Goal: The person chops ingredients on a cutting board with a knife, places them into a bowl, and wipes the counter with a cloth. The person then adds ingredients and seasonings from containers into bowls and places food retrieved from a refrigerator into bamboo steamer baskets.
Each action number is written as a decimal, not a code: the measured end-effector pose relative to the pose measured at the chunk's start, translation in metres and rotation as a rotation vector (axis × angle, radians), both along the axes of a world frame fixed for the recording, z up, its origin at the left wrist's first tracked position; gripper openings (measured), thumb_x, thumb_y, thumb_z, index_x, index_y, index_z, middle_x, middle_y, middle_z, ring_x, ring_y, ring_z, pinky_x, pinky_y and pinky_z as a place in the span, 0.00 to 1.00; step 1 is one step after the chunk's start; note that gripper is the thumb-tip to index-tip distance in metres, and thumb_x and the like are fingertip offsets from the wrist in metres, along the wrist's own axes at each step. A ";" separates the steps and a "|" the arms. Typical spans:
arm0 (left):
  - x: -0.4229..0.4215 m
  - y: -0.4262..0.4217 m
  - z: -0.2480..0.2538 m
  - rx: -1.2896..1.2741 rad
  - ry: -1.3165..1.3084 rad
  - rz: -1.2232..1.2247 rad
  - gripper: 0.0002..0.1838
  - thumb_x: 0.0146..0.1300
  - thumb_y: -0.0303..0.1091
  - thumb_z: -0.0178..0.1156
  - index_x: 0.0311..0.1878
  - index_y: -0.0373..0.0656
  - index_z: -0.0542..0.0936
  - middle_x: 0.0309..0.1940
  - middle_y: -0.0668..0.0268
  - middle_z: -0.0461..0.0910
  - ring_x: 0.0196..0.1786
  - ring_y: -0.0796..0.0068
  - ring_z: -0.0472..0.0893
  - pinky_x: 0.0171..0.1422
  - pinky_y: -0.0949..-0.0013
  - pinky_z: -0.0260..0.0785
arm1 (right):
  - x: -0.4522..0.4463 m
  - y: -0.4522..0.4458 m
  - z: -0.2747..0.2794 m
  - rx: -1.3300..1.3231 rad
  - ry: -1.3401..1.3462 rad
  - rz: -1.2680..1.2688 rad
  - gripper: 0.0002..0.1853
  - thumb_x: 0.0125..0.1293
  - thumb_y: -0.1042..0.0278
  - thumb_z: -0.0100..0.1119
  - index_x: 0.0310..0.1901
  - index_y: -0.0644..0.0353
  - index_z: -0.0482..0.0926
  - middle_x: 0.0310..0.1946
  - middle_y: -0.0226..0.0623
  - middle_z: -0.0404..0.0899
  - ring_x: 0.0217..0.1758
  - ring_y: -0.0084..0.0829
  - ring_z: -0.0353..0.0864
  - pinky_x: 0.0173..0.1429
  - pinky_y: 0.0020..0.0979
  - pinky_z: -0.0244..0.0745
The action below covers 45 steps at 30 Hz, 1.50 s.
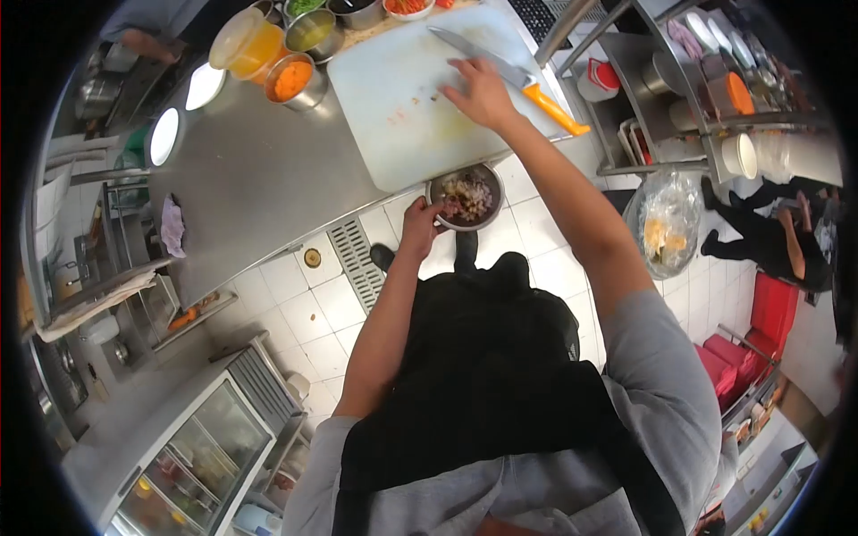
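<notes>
My left hand (420, 228) grips the rim of a metal bowl (466, 198) filled with chopped, purplish and pale pieces, held at the front edge of the counter. Above the white cutting board (375, 116), my right hand (483, 94) has its fingers spread, with nothing seen in it. Close to those fingers a few small scraps (435, 97) lie on the board. A knife with a yellow handle (556, 110) rests along the board's right side, its blade pointing up and left.
Left of the board stand a metal container of orange food (292, 80) and a yellow-orange tub (241, 46). A cloth (172, 227) lies on the steel counter (259, 170). Shelving (706, 121) is at right, with a clear bag (664, 223) below. Another person (769, 228) is at far right.
</notes>
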<state>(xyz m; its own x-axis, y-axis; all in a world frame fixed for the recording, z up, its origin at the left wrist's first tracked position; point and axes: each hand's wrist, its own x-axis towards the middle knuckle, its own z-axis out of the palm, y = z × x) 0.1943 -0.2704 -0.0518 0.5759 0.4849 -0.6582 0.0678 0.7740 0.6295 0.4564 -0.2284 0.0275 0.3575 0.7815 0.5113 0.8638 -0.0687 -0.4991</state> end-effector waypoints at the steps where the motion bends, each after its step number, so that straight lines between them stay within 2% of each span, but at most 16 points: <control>1: 0.001 -0.001 0.004 -0.016 -0.007 0.023 0.05 0.64 0.26 0.54 0.43 0.38 0.72 0.40 0.60 0.79 0.43 0.68 0.81 0.48 0.55 0.79 | 0.000 0.011 -0.001 0.004 -0.019 -0.029 0.20 0.53 0.60 0.65 0.46 0.59 0.79 0.44 0.48 0.75 0.48 0.50 0.72 0.55 0.42 0.69; 7: -0.003 -0.001 0.001 0.004 0.007 0.032 0.05 0.65 0.27 0.54 0.43 0.39 0.73 0.40 0.60 0.79 0.43 0.69 0.81 0.48 0.55 0.79 | -0.038 -0.014 -0.005 -0.118 0.098 0.361 0.06 0.51 0.70 0.63 0.31 0.57 0.78 0.33 0.41 0.75 0.43 0.46 0.73 0.50 0.42 0.70; 12: 0.000 0.002 0.009 0.042 -0.012 0.026 0.06 0.64 0.28 0.54 0.43 0.39 0.73 0.40 0.60 0.79 0.43 0.69 0.81 0.46 0.56 0.80 | -0.072 -0.096 0.024 -0.295 0.277 0.602 0.06 0.54 0.77 0.61 0.34 0.59 0.79 0.35 0.41 0.76 0.41 0.42 0.77 0.47 0.37 0.74; 17: -0.002 0.003 0.012 0.051 0.015 0.019 0.05 0.63 0.27 0.55 0.41 0.39 0.72 0.37 0.62 0.78 0.42 0.69 0.81 0.45 0.56 0.81 | -0.043 -0.030 0.031 -0.238 0.304 0.378 0.09 0.54 0.75 0.62 0.38 0.60 0.79 0.37 0.42 0.77 0.38 0.43 0.78 0.44 0.37 0.75; 19: -0.008 0.004 -0.002 0.030 0.019 -0.016 0.12 0.64 0.26 0.54 0.51 0.37 0.72 0.46 0.59 0.78 0.48 0.66 0.80 0.53 0.54 0.77 | -0.034 0.017 0.017 -0.099 0.149 0.345 0.10 0.54 0.70 0.63 0.38 0.60 0.80 0.36 0.43 0.77 0.42 0.45 0.77 0.47 0.39 0.74; 21: -0.012 0.003 -0.001 0.033 0.036 -0.035 0.12 0.64 0.26 0.54 0.51 0.37 0.72 0.46 0.59 0.78 0.48 0.66 0.80 0.53 0.54 0.78 | -0.040 0.040 0.002 0.020 0.040 0.334 0.11 0.53 0.66 0.64 0.37 0.59 0.80 0.35 0.43 0.77 0.44 0.46 0.76 0.49 0.40 0.73; 26: -0.010 0.002 -0.001 0.027 0.006 -0.013 0.12 0.64 0.26 0.54 0.50 0.38 0.72 0.45 0.59 0.78 0.47 0.66 0.80 0.52 0.54 0.78 | -0.055 0.002 0.003 -0.351 -0.047 0.635 0.08 0.53 0.68 0.62 0.35 0.60 0.80 0.34 0.44 0.77 0.43 0.46 0.76 0.49 0.41 0.73; 27: -0.008 0.001 0.002 0.035 0.005 0.005 0.07 0.63 0.26 0.55 0.44 0.39 0.72 0.40 0.61 0.77 0.43 0.68 0.80 0.49 0.55 0.79 | -0.056 -0.032 0.015 -0.503 -0.045 0.703 0.07 0.53 0.70 0.62 0.35 0.60 0.80 0.34 0.44 0.77 0.42 0.46 0.77 0.48 0.41 0.73; 29: -0.004 0.000 0.005 0.039 0.004 0.017 0.03 0.62 0.27 0.56 0.37 0.40 0.72 0.34 0.63 0.76 0.39 0.71 0.79 0.46 0.56 0.80 | -0.053 -0.074 0.037 -0.524 0.418 0.759 0.06 0.54 0.72 0.61 0.34 0.61 0.80 0.32 0.43 0.77 0.41 0.46 0.77 0.47 0.40 0.74; 30: 0.000 0.000 0.005 0.045 0.011 0.009 0.04 0.62 0.27 0.56 0.38 0.39 0.72 0.35 0.63 0.77 0.40 0.70 0.80 0.46 0.56 0.80 | -0.045 -0.080 0.040 -0.533 0.411 0.756 0.06 0.54 0.72 0.61 0.34 0.61 0.80 0.32 0.43 0.77 0.41 0.46 0.77 0.47 0.40 0.74; 33: 0.009 -0.003 0.006 0.044 -0.006 -0.014 0.05 0.62 0.27 0.55 0.41 0.39 0.72 0.38 0.62 0.77 0.41 0.69 0.80 0.46 0.56 0.80 | -0.025 -0.087 0.034 -0.306 0.162 0.324 0.09 0.54 0.76 0.61 0.39 0.62 0.78 0.38 0.43 0.76 0.39 0.42 0.79 0.45 0.36 0.76; 36: 0.012 0.000 -0.007 0.050 -0.017 -0.055 0.06 0.62 0.27 0.55 0.42 0.39 0.73 0.40 0.61 0.78 0.44 0.68 0.80 0.46 0.56 0.80 | -0.023 -0.087 0.011 -0.230 -0.028 0.367 0.10 0.52 0.73 0.62 0.38 0.61 0.78 0.36 0.45 0.76 0.42 0.46 0.77 0.48 0.39 0.74; 38: 0.011 0.003 -0.008 0.054 -0.002 -0.082 0.07 0.63 0.27 0.55 0.43 0.39 0.73 0.42 0.60 0.78 0.45 0.68 0.81 0.46 0.56 0.80 | -0.046 -0.100 0.014 -0.278 0.000 0.404 0.09 0.52 0.73 0.62 0.36 0.61 0.78 0.36 0.44 0.76 0.43 0.47 0.76 0.48 0.40 0.74; 40: 0.010 0.006 -0.002 0.054 -0.007 -0.131 0.08 0.62 0.28 0.56 0.45 0.39 0.73 0.43 0.59 0.78 0.45 0.68 0.81 0.46 0.57 0.80 | -0.062 -0.105 0.029 -0.460 0.349 0.566 0.09 0.52 0.73 0.61 0.37 0.61 0.78 0.35 0.44 0.76 0.44 0.47 0.76 0.49 0.41 0.73; 42: 0.006 0.007 0.004 0.069 0.000 -0.146 0.10 0.62 0.28 0.57 0.46 0.39 0.73 0.43 0.60 0.79 0.46 0.68 0.81 0.46 0.58 0.80 | -0.066 -0.086 0.030 -0.436 0.355 0.489 0.09 0.53 0.74 0.60 0.37 0.61 0.79 0.35 0.44 0.76 0.43 0.48 0.77 0.49 0.41 0.73; 45: -0.003 0.011 0.004 0.066 0.067 -0.167 0.11 0.62 0.29 0.57 0.47 0.40 0.73 0.43 0.60 0.79 0.46 0.68 0.81 0.46 0.57 0.80 | -0.069 -0.040 0.009 -0.090 0.230 0.315 0.06 0.53 0.74 0.60 0.35 0.60 0.80 0.34 0.44 0.76 0.41 0.48 0.77 0.49 0.41 0.73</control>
